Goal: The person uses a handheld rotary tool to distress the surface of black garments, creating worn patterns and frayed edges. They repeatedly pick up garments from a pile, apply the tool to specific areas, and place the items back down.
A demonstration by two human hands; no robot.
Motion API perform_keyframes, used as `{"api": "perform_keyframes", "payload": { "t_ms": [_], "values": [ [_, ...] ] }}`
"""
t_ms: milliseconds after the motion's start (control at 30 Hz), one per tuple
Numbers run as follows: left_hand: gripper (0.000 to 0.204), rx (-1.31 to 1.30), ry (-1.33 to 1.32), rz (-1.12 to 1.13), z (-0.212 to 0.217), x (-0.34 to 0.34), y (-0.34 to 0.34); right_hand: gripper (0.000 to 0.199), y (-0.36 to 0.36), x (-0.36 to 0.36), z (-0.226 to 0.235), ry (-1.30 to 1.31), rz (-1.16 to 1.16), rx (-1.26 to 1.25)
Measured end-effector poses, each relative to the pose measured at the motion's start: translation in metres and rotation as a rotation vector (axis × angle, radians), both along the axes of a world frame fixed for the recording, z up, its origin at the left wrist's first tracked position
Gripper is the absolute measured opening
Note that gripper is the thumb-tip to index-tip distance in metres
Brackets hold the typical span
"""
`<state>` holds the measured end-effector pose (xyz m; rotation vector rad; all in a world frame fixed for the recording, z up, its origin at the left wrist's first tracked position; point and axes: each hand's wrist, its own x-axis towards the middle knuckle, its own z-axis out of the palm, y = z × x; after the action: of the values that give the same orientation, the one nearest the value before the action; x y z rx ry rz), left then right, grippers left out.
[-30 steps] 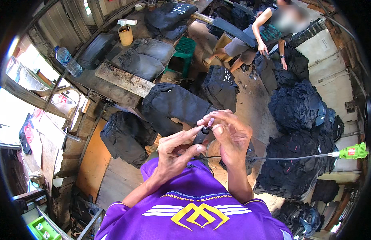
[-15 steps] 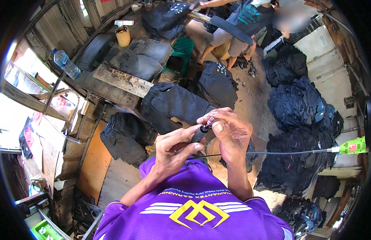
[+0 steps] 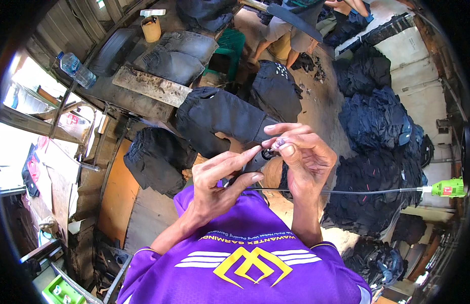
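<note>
In front of my chest, my left hand (image 3: 217, 178) closes round the dark handpiece (image 3: 256, 161) of a rotary tool, thumb and index finger along its barrel. My right hand (image 3: 308, 159) pinches a small pinkish grinding bit (image 3: 280, 142) at the front end of the handpiece. Whether the bit still sits in the handpiece is hard to see between the fingers. A thin black flexible shaft (image 3: 346, 192) leads from the handpiece, past my right wrist, to a bright green motor unit (image 3: 447, 188) at the right.
Black trousers (image 3: 219, 119) lie over a support ahead, with more dark garments (image 3: 156, 157) to the left. Large piles of dark clothes (image 3: 374, 126) fill the right side. A bench holds a water bottle (image 3: 77, 70) and a yellow container (image 3: 151, 29). Another person (image 3: 298, 28) sits beyond.
My right fingers have closed onto the bit, which stood more exposed before. Both hands have shifted slightly, and the view has tilted a little downward.
</note>
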<state>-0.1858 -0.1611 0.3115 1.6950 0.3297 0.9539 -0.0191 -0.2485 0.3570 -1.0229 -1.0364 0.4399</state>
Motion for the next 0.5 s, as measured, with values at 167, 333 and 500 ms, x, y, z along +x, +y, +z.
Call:
{"api": "perform_keyframes", "payload": {
  "t_ms": [167,333,500],
  "values": [
    [0.057,0.002,-0.019,-0.017,0.003,0.002,-0.001,0.008,-0.004,-0.002,0.0,-0.041,-0.009,-0.028],
    [0.056,-0.007,-0.008,-0.026,0.004,0.002,-0.007,0.018,-0.004,0.004,0.002,-0.019,0.008,0.063],
    [0.054,-0.018,0.02,-0.027,0.004,0.001,-0.01,0.034,-0.016,0.018,0.027,-0.459,-0.098,-0.063]
  ]
}}
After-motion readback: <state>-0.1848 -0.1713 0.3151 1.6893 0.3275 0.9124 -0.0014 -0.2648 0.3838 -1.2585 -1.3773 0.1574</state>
